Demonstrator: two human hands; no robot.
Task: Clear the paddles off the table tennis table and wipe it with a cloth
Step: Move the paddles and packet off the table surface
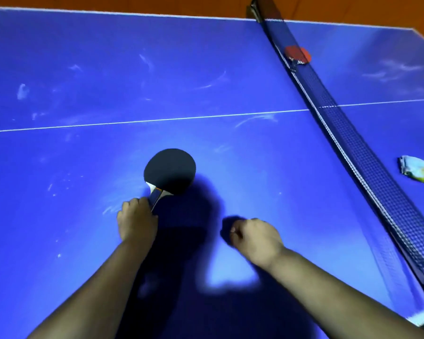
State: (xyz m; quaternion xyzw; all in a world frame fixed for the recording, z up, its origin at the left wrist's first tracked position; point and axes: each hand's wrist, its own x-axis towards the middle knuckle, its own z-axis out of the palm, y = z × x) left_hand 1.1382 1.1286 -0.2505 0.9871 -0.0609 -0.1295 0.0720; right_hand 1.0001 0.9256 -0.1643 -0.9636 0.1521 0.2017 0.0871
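Grips the handle of the black paddle in the left hand, with fingers wrapped round it and knuckles up. Holds it low over the blue table, black face up, with the round blade pointing ahead of the grip and slightly to its right. Cannot tell whether the blade touches the surface or hangs just above it. Throws a dark shadow to the right of the grip and under the blade.

Carries the right hand to the right of the grip, well apart from the black paddle, with fingers curled in toward the palm around nothing visible, just over the table.

Far ahead and to the right of the grip, past the net, a red paddle on the other half of the table, partly hidden behind the net's top band. To the right of the grip, also across the net, a folded cloth in white, pale blue and green, flat on the table, untouched by either hand.

Ahead of the grip, a white centre line across the table, running on past the net. Around the grip and beyond it, white smudges and streaks on the blue surface, most of them ahead and to the left. Beyond the table's far edge, orange-brown floor.
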